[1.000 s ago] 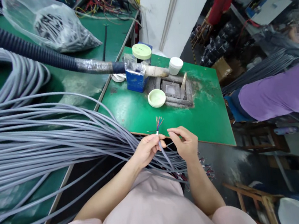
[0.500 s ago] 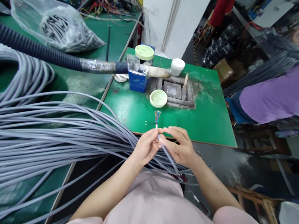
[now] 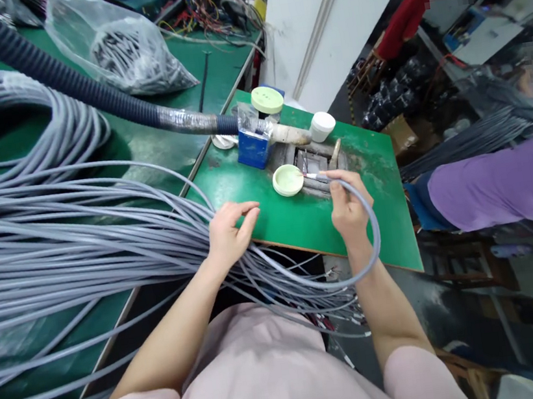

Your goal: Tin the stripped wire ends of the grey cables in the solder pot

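Right hand grasping a grey cable, its wire end at the edge of a pale dish, green tabletop beneath, left hand (fingers loosely bent, holding nothing) near the cable bundle

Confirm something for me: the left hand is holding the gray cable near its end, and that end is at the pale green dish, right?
One thing is off: the head view shows the right hand, not the left hand, holding the gray cable near its end. That end is indeed at the pale green dish.
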Available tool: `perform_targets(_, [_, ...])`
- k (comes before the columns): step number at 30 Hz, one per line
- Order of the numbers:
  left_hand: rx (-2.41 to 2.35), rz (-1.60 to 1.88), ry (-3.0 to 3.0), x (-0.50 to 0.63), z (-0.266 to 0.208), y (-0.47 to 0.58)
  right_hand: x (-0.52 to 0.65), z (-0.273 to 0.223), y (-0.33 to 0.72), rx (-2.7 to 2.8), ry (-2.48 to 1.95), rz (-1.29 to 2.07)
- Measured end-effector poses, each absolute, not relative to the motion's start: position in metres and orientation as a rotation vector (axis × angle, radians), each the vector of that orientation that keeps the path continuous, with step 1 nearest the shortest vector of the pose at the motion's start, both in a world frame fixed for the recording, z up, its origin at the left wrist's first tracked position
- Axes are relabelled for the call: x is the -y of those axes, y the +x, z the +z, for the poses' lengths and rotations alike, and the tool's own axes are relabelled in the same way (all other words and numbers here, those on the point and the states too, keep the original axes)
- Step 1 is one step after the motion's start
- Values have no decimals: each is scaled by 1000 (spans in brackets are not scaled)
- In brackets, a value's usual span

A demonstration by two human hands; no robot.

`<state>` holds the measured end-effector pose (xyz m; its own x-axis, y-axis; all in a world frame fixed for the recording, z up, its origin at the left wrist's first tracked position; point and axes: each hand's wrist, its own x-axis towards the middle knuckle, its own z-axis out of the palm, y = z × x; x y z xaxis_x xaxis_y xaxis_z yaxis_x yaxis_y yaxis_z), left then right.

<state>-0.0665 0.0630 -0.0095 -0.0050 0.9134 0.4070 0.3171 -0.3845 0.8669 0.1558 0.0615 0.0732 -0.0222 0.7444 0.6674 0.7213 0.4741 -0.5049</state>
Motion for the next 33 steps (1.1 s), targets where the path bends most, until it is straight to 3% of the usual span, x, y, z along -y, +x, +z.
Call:
perform_targets(8, [-1494, 1298, 2204, -78, -34, -77, -111, 48, 157, 1673, -1320, 222])
perform_targets(33, [-1443, 1296, 2295, -77, -37, -75, -127, 34, 152, 1801, -1443, 223])
